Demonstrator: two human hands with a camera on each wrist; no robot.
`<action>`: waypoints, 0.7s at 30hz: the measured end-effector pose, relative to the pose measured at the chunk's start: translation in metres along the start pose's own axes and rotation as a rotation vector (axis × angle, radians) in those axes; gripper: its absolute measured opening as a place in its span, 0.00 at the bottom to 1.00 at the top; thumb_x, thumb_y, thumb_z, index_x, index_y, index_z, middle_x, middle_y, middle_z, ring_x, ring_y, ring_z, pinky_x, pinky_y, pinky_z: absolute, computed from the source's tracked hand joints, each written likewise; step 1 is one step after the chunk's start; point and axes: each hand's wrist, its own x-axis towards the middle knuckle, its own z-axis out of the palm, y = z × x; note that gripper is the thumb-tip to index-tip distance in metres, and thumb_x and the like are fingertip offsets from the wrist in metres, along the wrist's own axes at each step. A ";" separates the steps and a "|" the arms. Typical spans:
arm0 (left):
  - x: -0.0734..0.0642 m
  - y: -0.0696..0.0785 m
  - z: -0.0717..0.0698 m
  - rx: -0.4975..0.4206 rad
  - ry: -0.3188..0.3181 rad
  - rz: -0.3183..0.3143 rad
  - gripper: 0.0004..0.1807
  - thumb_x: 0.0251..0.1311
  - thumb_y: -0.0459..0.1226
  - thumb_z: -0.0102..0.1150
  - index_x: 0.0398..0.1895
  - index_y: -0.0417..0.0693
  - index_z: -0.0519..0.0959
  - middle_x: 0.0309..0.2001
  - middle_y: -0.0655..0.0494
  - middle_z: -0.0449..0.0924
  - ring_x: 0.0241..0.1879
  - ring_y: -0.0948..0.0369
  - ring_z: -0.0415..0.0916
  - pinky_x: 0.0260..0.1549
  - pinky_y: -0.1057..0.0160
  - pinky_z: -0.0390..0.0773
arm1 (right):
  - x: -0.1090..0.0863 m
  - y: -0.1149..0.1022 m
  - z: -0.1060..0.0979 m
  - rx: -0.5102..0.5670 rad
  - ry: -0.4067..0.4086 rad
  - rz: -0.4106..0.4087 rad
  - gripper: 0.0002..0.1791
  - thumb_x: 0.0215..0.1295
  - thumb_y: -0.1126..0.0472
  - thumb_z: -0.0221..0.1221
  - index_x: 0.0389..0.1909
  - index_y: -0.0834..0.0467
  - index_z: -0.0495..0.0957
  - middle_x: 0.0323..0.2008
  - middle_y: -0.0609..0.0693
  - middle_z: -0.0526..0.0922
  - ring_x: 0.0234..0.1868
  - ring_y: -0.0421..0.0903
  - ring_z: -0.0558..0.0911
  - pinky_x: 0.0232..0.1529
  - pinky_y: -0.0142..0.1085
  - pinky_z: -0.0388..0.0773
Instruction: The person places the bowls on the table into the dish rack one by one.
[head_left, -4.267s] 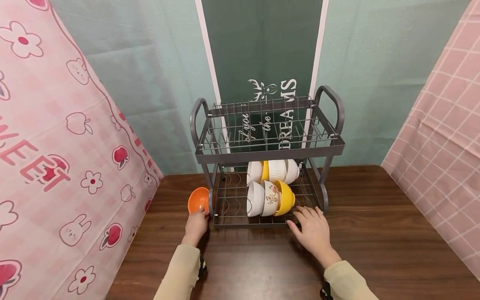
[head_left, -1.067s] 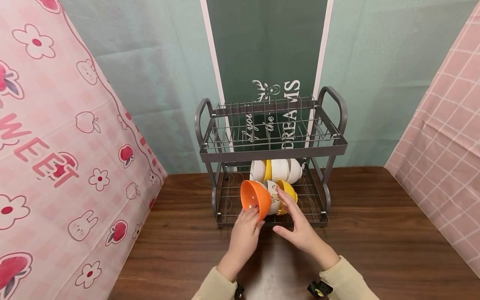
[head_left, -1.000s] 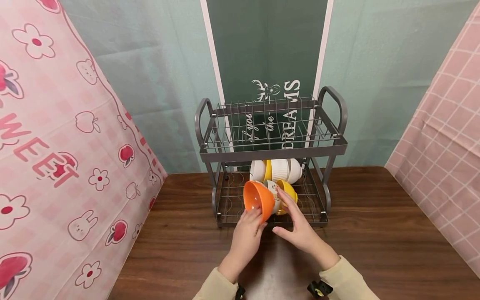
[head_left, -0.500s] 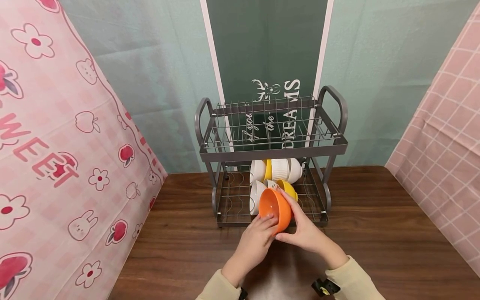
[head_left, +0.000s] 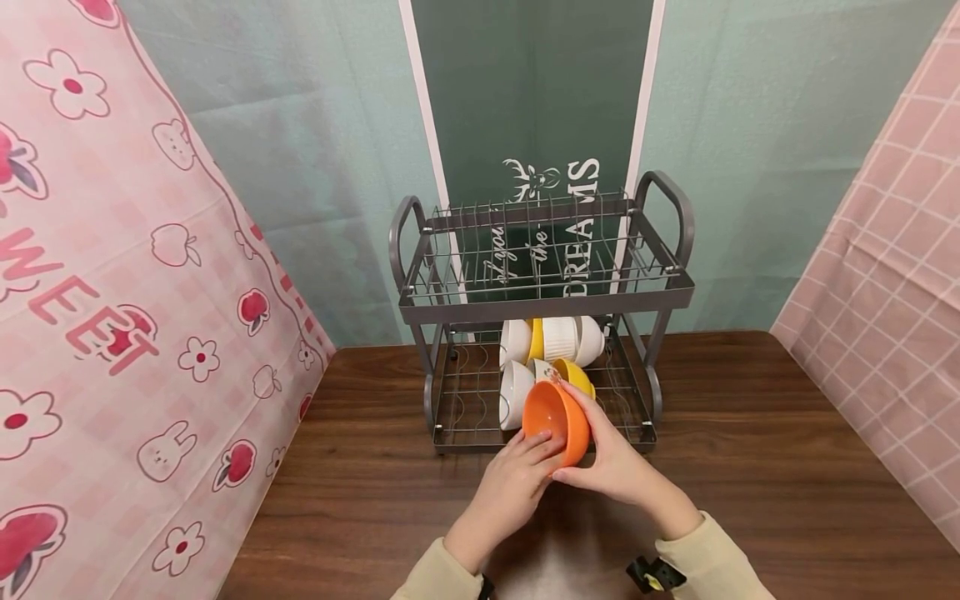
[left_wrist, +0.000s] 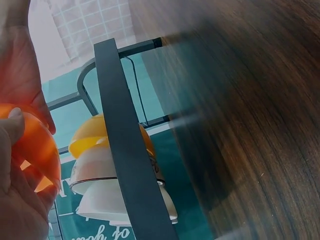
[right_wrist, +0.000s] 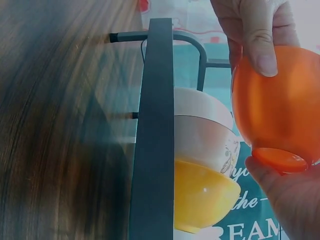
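An orange bowl (head_left: pixel 543 407) is held in front of the rack, its mouth tilted toward the left. My left hand (head_left: pixel 512 485) pinches its rim, fingers inside and thumb on the outer wall. My right hand (head_left: pixel 613 460) cups the bowl from the other side, thumb low and fingers along its back, right by the foot ring in the right wrist view. Behind it, on the rack's lower tier, a white bowl (head_left: pixel 514 395), a flowered white bowl (right_wrist: pixel 207 142) and a yellow bowl (right_wrist: pixel 205 195) lean in a nested row, partly covered by the orange bowl and right hand.
The grey two-tier dish rack (head_left: pixel 547 312) stands on a dark wooden table (head_left: pixel 360 483). A back row of white bowls (head_left: pixel 559 340) and a yellow one sits on its lower tier. Printed cloths (head_left: pixel 180 358) hang at the left, back and right.
The left hand has taken the orange bowl from the table left of the rack and carried it right to the front. The right hand has closed in from beside the yellow bowl onto the orange one.
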 end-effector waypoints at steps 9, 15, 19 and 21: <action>0.001 -0.005 0.002 -0.073 -0.014 -0.030 0.26 0.58 0.43 0.59 0.61 0.58 0.71 0.59 0.65 0.73 0.62 0.64 0.68 0.61 0.57 0.66 | -0.001 0.001 0.000 -0.033 0.074 0.006 0.58 0.40 0.58 0.74 0.71 0.50 0.48 0.64 0.55 0.60 0.58 0.48 0.68 0.55 0.28 0.70; -0.003 -0.017 0.001 -0.178 0.015 -0.076 0.33 0.55 0.42 0.61 0.66 0.54 0.64 0.68 0.60 0.62 0.68 0.58 0.59 0.64 0.55 0.62 | 0.000 0.008 -0.008 0.003 0.148 -0.005 0.58 0.39 0.63 0.73 0.71 0.53 0.47 0.64 0.56 0.60 0.55 0.33 0.67 0.48 0.24 0.73; -0.007 -0.027 0.004 -0.176 0.069 -0.145 0.35 0.54 0.42 0.60 0.67 0.51 0.62 0.70 0.56 0.58 0.68 0.54 0.58 0.63 0.51 0.62 | 0.001 0.010 -0.014 -0.001 0.191 0.009 0.60 0.37 0.65 0.73 0.71 0.52 0.47 0.63 0.55 0.62 0.54 0.32 0.67 0.47 0.24 0.73; -0.010 -0.032 0.007 -0.179 0.071 -0.206 0.36 0.55 0.42 0.60 0.68 0.52 0.61 0.71 0.55 0.56 0.69 0.53 0.56 0.63 0.47 0.61 | 0.001 0.011 -0.017 -0.018 0.214 0.010 0.60 0.37 0.65 0.73 0.71 0.52 0.47 0.64 0.55 0.61 0.54 0.32 0.67 0.47 0.22 0.72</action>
